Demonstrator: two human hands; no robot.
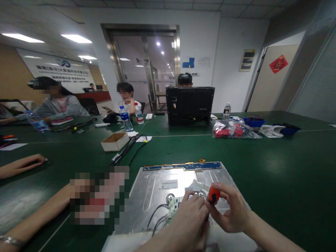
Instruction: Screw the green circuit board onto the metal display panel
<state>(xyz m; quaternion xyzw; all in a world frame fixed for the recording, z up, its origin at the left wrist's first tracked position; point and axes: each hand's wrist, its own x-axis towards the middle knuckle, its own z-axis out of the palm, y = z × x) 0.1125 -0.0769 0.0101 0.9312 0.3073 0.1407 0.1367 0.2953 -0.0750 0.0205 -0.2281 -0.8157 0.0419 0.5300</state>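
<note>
— So, what have we got hold of?
— Our right hand (pixel 231 210) is closed round an orange-handled screwdriver (pixel 214 195), thumb and fingers wrapped about the handle. It sits over the near part of the metal panel (pixel 154 189). The tip is hidden between our hands.
— And our left hand (pixel 190 217)?
— Its fingers are bent, with the tips down on the panel at the small circuit board (pixel 173 205). Whether it pinches anything we cannot tell. Black wires (pixel 157 217) run from that board toward the panel's near edge.
— Any writing we can read?
— Little. The white label (pixel 168 184) at the panel's middle has print too small to make out. A blue strip board (pixel 186 166) lines the panel's far edge. Far beyond the panel to the right, a red diamond sign (pixel 278 64) bears a gold character. Far beyond it to the left, a wall banner (pixel 63 70) is too blurred to read.
— What else lies round the panel?
— On the green table (pixel 275 164), an open cardboard box (pixel 114 141) sits beyond the panel's far left corner. A black monitor (pixel 190 106) stands straight beyond the panel, and a clear bag of red parts (pixel 231 129) lies beyond to the right. Left of the panel, a co-worker's hand (pixel 23 164) rests on the table.
</note>
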